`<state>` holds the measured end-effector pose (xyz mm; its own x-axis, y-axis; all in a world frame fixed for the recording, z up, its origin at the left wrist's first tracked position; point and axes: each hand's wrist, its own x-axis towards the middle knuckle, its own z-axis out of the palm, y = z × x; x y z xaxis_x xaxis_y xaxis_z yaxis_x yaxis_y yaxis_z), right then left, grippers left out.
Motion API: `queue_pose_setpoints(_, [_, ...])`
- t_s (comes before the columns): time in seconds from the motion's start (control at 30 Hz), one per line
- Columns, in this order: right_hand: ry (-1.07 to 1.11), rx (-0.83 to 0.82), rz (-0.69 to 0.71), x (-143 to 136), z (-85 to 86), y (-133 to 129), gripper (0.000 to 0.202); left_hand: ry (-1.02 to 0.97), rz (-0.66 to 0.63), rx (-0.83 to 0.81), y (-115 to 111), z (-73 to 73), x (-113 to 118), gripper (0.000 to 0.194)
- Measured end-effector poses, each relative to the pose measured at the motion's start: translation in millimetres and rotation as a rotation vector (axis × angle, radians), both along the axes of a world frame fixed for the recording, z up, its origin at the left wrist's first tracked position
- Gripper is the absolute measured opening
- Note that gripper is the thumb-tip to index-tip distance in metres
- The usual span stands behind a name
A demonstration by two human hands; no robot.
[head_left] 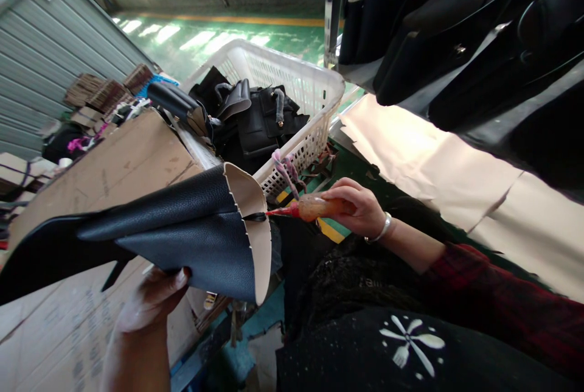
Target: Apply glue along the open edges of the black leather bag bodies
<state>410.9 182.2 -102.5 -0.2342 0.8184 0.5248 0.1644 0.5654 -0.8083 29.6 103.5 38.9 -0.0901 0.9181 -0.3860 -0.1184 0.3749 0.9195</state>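
Note:
A black leather piece (196,240) with a notched, beige-lined open end lies across the left half of the view. My left hand (157,294) is closed on its lower edge, thumb on the leather and the other fingers partly hidden behind it. My right hand (356,206) is wrapped round a squeeze bottle (312,207) with an orange-brown body and a red nozzle. The nozzle points left, its tip at the black seam end inside the open end; whether they touch is too small to tell.
Cardboard (123,161) covers the surface at left. Behind it stands a white plastic basket (296,69) holding black leather pieces. Black bags (438,33) hang at upper right, above beige sheets (433,167). Stacked bundles (107,94) sit at far left.

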Motion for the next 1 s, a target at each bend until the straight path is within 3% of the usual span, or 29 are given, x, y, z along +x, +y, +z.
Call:
queue_pose_setpoints(0.1, [0.009,-0.011,-0.033,1,-0.2,1,0.024,0.062,-0.01,0.024,-1,-0.8,0,0.042])
queue_pose_setpoints(0.27, [0.003,-0.033,0.069,-1,-1.0,-1,0.022,0.11,0.011,-0.001,-1,-0.4,1,0.044])
queue_pose_setpoints(0.43, [0.02,0.01,-0.057,-3,-1.0,3,0.023,0.108,0.002,0.013,0,1.5,2,0.041])
queue_pose_setpoints(0.77, [0.106,-0.184,0.027,-8,-11.4,4,0.023,0.128,-0.028,0.01,-1,-3.4,-5,0.039])
queue_pose_setpoints(1.0, [0.098,-0.234,0.061,3,-4.5,-3,0.028,0.107,-0.042,0.016,-2,-4.9,-7,0.043])
